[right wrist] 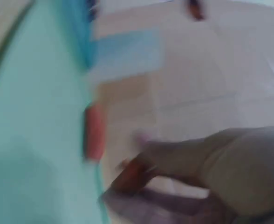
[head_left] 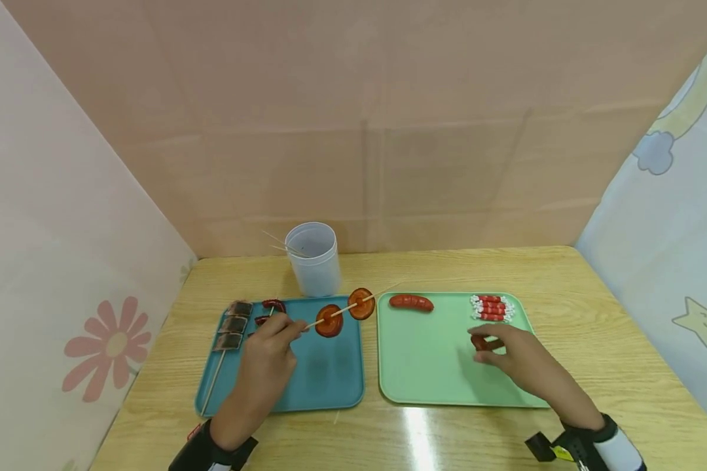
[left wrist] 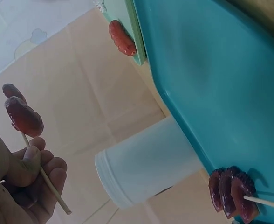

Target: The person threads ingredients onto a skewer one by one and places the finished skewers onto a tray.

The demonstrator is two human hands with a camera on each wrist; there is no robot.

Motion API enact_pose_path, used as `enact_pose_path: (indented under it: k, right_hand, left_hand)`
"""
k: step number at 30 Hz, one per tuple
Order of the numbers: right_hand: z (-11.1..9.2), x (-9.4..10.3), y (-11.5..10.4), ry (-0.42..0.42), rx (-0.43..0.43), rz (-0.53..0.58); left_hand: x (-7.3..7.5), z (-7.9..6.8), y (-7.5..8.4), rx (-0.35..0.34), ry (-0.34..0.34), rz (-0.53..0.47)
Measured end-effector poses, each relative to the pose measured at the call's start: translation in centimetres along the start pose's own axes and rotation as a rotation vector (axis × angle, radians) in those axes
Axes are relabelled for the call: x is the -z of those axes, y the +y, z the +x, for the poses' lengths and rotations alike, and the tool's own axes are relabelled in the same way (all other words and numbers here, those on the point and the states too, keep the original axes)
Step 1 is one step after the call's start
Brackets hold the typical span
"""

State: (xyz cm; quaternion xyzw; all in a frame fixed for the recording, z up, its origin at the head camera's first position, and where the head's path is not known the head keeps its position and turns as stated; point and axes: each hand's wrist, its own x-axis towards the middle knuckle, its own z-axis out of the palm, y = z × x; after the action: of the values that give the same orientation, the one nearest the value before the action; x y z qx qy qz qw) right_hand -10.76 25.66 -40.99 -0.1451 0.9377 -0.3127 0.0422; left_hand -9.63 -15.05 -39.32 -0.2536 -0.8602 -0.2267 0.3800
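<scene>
My left hand (head_left: 266, 363) pinches a wooden skewer (head_left: 344, 311) above the blue tray (head_left: 324, 376). Threaded on the stick are two round reddish-brown slices (head_left: 329, 321), set apart, and its thin tip points up and right. In the left wrist view the blunt end sticks out below the fingers. Over the right part of the green tray (head_left: 424, 366), my right hand (head_left: 524, 360) holds a small reddish-brown piece (head_left: 479, 343) between thumb and fingers. Much of that piece is hidden, and the right wrist view is blurred.
On the green tray lie a red sausage (head_left: 411, 302) and several red rolls with white ends (head_left: 491, 308). A skewer of dark square pieces (head_left: 231, 326) and one of dark red curled pieces (left wrist: 232, 192) rest on the blue tray. Behind stands a white tub (head_left: 319, 276) with thin sticks.
</scene>
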Motion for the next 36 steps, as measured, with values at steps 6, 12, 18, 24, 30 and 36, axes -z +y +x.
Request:
enact_pose_path:
  k: [6, 12, 18, 24, 30, 36]
  right_hand:
    - [2.5, 1.1, -2.6, -0.059, 0.15, 0.713]
    - [4.0, 1.4, -4.6, -0.18, 0.207, 1.06]
    - [4.4, 1.3, -5.9, -0.235, 0.19, 1.32]
    - [4.5, 0.9, -6.4, -0.273, 0.189, 1.42]
    - [4.8, 0.2, -6.7, -0.282, 0.234, 1.459]
    - [4.7, -0.5, -6.8, -0.244, 0.251, 1.455]
  left_hand:
    - [-0.5, -0.2, 0.4, -0.041, -0.004, -0.009]
    - [-0.7, -0.2, 0.9, -0.073, -0.022, -0.025]
    - [-0.8, -0.3, 1.2, -0.075, -0.026, -0.033]
    - [-1.0, -0.2, 1.3, -0.084, -0.008, -0.041]
    - [-1.0, -0.2, 1.4, -0.077, -0.001, -0.034]
    - [-1.2, -0.4, 1.5, -0.075, 0.016, -0.047]
